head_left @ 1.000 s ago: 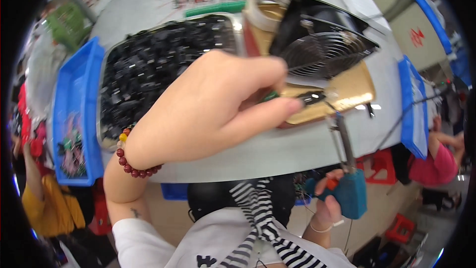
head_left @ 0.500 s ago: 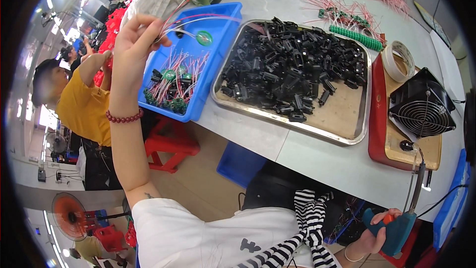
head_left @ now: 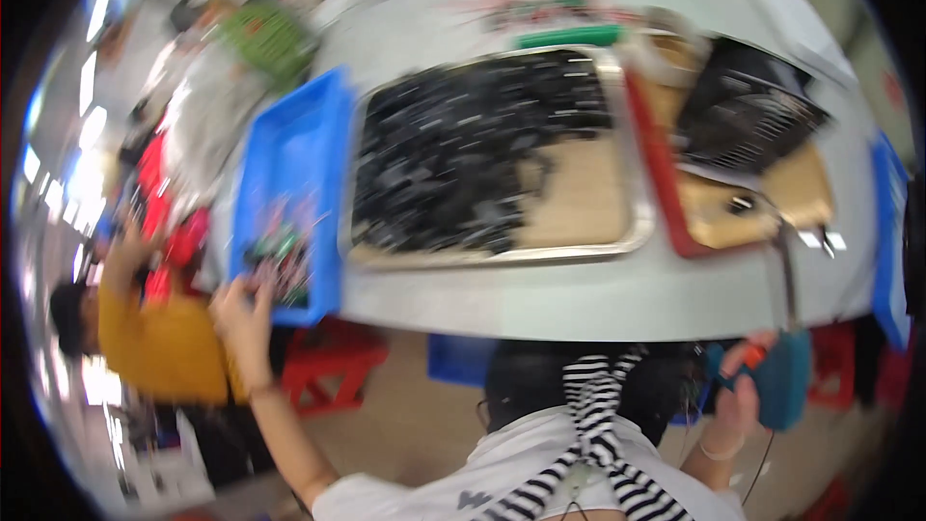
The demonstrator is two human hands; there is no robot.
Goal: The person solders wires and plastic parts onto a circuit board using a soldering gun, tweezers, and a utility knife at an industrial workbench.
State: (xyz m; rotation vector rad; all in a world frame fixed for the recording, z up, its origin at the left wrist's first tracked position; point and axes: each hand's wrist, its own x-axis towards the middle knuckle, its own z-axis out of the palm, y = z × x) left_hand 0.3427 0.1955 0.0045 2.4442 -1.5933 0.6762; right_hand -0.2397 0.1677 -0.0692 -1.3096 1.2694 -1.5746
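At the near left corner of a blue tray (head_left: 334, 183), my left hand (head_left: 243, 318) is smeared by motion. Its fingertips are by the tray's rim, and I cannot make out whether they grip anything. Inside the tray lies a heap of red and white wires with green and black parts (head_left: 282, 256). On the right, my right hand (head_left: 738, 400) is wrapped round the teal handle of a soldering gun (head_left: 789, 381) with an orange trigger. The gun's long barrel points up toward the red-edged stand.
A metal tray (head_left: 502, 259) full of small black plastic parts stands mid-table. Right of it, a black fan (head_left: 748, 111) and a tape roll (head_left: 666, 46) sit on a red-edged stand (head_left: 661, 174). A person in a yellow top (head_left: 159, 347) works at the left.
My left hand has dropped from above the blue tray to its near corner; the wires with the green disc no longer show in it. The view has turned and blurred. My right hand keeps the soldering gun.
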